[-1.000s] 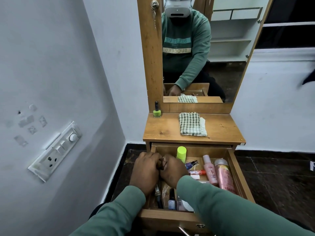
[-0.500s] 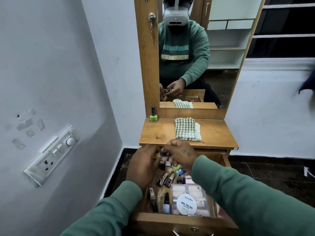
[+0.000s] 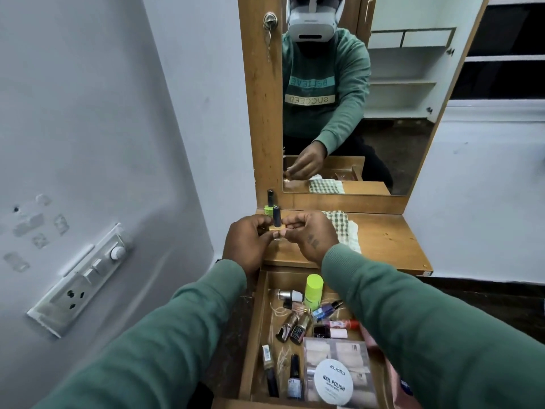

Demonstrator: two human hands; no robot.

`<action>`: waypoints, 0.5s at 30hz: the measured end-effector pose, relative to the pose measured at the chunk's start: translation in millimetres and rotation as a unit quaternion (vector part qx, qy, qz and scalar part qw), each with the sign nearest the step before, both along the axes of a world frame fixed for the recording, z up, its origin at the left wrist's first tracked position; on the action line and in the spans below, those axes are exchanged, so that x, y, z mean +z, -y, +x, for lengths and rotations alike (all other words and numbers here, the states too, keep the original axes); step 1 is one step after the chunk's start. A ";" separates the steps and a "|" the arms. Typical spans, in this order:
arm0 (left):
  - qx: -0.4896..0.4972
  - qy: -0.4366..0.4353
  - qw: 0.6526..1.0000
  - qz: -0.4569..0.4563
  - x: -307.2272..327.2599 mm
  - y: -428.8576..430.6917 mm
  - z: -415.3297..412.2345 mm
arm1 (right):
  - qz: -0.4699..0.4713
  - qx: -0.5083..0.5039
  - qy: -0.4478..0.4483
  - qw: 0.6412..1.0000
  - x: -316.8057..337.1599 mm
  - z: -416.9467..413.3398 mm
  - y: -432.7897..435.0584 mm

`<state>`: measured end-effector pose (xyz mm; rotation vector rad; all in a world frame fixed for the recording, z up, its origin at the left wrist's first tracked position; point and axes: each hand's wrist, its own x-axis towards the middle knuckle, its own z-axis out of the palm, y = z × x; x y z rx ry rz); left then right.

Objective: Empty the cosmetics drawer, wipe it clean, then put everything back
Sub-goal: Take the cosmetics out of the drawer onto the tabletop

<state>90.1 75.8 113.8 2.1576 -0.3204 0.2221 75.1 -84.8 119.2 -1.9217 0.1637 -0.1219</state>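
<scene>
Your left hand (image 3: 247,243) and right hand (image 3: 309,234) together hold one small nail polish bottle (image 3: 276,221) above the left front of the surface (image 3: 383,240).
Each hand pinches the tan base of the bottle between curled fingers and thumb, one on each side. The bottle is upright with its dark cap on top, just in front of a green polish bottle (image 3: 269,203). A checked cloth (image 3: 343,228) lies to the right. Below, the drawer (image 3: 259,320) is pulled out and holds cosmetics, including a round wipes tub (image 3: 333,382).

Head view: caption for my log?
Left hand and right hand hold a nail polish bottle at the dresser top; drawer open.
</scene>
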 end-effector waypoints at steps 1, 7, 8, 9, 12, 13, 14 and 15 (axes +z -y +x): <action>0.008 -0.002 1.000 0.002 -2.1 0.8 5.2 | -0.009 -0.006 -0.003 1.000 -1.1 4.7 -2.3; 0.049 -0.027 0.997 -0.059 -17.4 2.4 28.3 | -0.048 -0.034 -0.015 0.998 -10.6 34.3 -10.6; 0.060 -0.027 0.995 -0.071 -19.3 2.9 31.2 | -0.042 -0.040 -0.016 0.998 -12.6 38.4 -11.2; 0.070 -0.025 0.994 -0.077 -20.7 3.5 33.9 | -0.032 -0.046 -0.016 0.998 -14.0 41.9 -12.2; 0.087 -0.017 0.993 -0.075 -23.6 5.2 41.5 | -0.019 -0.054 -0.018 0.998 -16.7 50.9 -14.4; 0.091 -0.016 0.993 -0.073 -24.2 5.9 43.4 | -0.014 -0.052 -0.024 0.998 -16.6 53.3 -15.2; 0.095 -0.016 0.993 -0.072 -25.1 6.3 45.5 | -0.012 -0.049 -0.031 0.998 -16.1 56.1 -15.8; 0.098 -0.015 0.992 -0.072 -25.7 6.6 47.2 | -0.013 -0.048 -0.034 0.998 -15.2 58.5 -16.8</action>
